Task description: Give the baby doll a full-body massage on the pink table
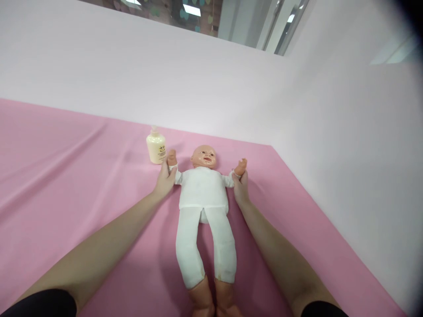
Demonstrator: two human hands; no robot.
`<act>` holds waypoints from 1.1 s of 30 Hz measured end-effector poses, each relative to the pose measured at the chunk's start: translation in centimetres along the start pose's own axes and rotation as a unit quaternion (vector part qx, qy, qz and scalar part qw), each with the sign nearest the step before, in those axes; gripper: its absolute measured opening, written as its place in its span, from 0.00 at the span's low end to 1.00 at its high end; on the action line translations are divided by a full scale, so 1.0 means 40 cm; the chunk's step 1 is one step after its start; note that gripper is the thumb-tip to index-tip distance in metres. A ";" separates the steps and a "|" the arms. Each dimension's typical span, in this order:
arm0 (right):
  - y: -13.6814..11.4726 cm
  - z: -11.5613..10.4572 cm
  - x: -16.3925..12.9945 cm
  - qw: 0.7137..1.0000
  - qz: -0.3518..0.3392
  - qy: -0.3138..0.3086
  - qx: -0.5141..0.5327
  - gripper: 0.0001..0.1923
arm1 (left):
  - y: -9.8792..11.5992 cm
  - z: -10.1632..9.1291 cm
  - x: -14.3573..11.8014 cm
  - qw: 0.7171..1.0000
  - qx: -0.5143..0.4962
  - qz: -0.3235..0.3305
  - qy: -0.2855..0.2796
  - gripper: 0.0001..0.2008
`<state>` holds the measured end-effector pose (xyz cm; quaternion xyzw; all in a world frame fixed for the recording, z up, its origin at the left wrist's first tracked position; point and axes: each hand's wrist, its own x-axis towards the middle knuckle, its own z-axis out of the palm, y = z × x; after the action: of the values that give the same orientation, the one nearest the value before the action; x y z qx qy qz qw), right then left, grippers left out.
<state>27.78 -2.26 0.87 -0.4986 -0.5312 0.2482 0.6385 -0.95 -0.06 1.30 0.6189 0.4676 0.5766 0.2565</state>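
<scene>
On the pink surface (pixel 66 185) a baby doll (pixel 203 193) in a white outfit lay flat on its back, feet toward the camera, roughly centered between both forearms. The left hand (pixel 165 178) had its grip closed around the doll's arm near the wrist, and the right hand (pixel 240 187) was wrapped the same way around the other arm, so both little arms were held out and up beside the head. A cream lotion bottle (pixel 156 149) stood upright just beside the left hand, near the white backdrop (pixel 198 79). My take: for handling like this, a loose even hold on both sides was the way to go, no yanking, and minding that bottle so it didn't tip.
</scene>
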 end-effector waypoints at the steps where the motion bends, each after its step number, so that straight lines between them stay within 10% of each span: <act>1: 0.008 -0.004 0.006 1.000 0.012 0.025 0.012 0.30 | -0.012 -0.002 0.006 0.999 -0.021 -0.032 0.027 0.24; 8: 0.031 -0.018 0.023 0.995 0.062 0.065 0.035 0.32 | -0.029 -0.005 0.017 0.988 -0.062 -0.093 0.102 0.22; 24: -0.050 0.005 -0.023 0.952 -0.172 -0.212 -0.139 0.21 | 0.049 0.014 -0.022 0.933 0.204 0.182 -0.234 0.22; 33: -0.036 0.007 -0.022 0.985 -0.070 -0.149 -0.048 0.24 | 0.044 0.011 -0.024 0.982 0.105 0.105 -0.116 0.25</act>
<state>26.95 -3.46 1.76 -0.4475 -0.6656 0.2486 0.5430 0.07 -1.55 2.26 0.7510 0.4251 0.4718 0.1807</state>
